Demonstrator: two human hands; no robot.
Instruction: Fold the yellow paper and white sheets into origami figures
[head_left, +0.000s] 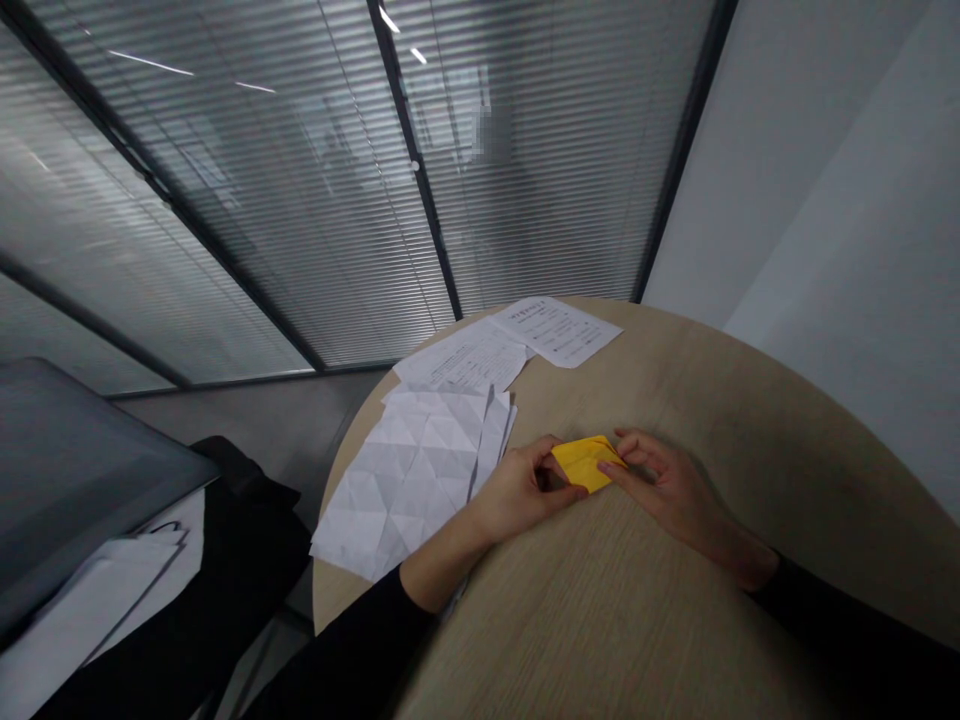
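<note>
A small folded piece of yellow paper [586, 462] is held between my two hands, just above the wooden tabletop. My left hand [521, 490] pinches its left end, thumb along the near edge and fingers behind. At the right end, my right hand [667, 485] has its thumb on the paper's near face and its fingers curled at the far side. The yellow paper has several folded layers, and its right corner is partly covered by the right fingers. Creased white paper [420, 465] with a triangle fold pattern lies left of my left hand.
Printed sheets [559, 332] lie at the far edge of the round table [675, 360]. Left of the table stands a grey chair [82, 470] with black cloth [247, 540] and white papers [97, 590] on it. Glass panels with blinds [322, 180] rise behind.
</note>
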